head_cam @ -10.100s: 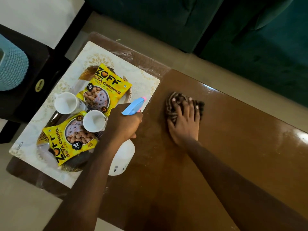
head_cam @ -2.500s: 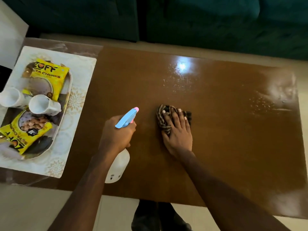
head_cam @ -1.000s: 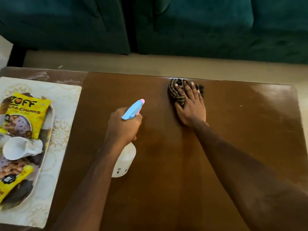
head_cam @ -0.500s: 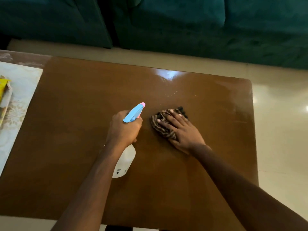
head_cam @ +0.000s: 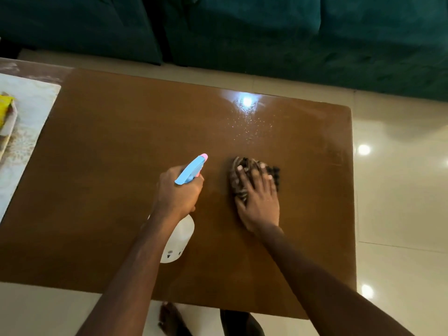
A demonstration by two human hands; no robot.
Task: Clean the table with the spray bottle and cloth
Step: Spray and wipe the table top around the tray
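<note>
The person's left hand is gripping a spray bottle w/ a white plastic body, light-blue trigger head & pink nozzle tip, fingers curled tight round the neck just under the head. The bottle is tilting, nozzle pointing away from the person, white body slanting back under the wrist over the near-middle of the glossy brown rectangular wooden table; can't tell if its base is touching the top. Just to the right, the right hand is pressing flat on a crumpled dark brown-and-black striped cloth, fingers stretched straight & slightly spread over it, not curling round it. The cloth is lying on the tabletop right of centre, bunched edges poking out beyond the fingertips & on the thumb side. The hands are sitting near each other, not touching. Beyond the cloth, fine spray droplets are glistening on the wood below a bright light reflection. At the table's left end a cream patterned placemat is lying flat, w/ a bit of a yellow packet showing at the frame edge. A dark green upholstered sofa is running along the far side, & pale glossy floor tiles are showing btw sofa & table and off to the right.
</note>
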